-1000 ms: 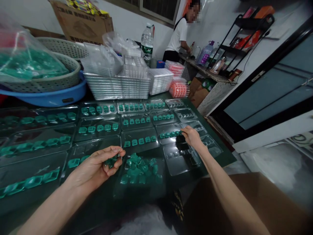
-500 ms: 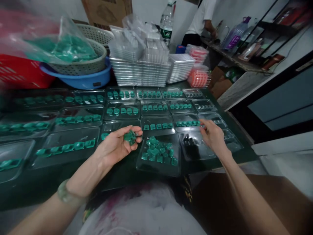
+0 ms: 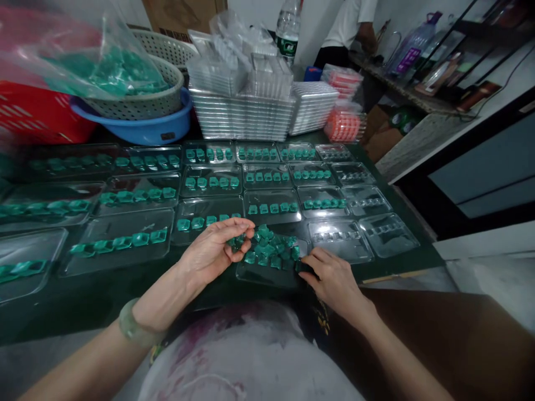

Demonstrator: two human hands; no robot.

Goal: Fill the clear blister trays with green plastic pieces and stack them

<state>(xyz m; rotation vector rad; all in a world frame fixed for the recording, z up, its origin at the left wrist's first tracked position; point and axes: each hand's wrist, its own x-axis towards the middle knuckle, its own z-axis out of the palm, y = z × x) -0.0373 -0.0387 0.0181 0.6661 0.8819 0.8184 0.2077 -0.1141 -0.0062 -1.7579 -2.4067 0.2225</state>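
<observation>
Tray [image 3: 267,275], clear, sits at centre of head view, just below midframe, heaped with green pieces [image 3: 270,248]. Left hand [image 3: 204,253], left of heap, curls its fingers round more green pieces. Right hand [image 3: 332,275] is at tray's right edge, fingers bent; cannot tell whether it pinches a piece. Other trays [image 3: 271,196] spread across midframe, many bearing lines of green pieces. Upper left: plastic bag [image 3: 121,75] of green pieces rests in grey basket [image 3: 163,104].
</observation>
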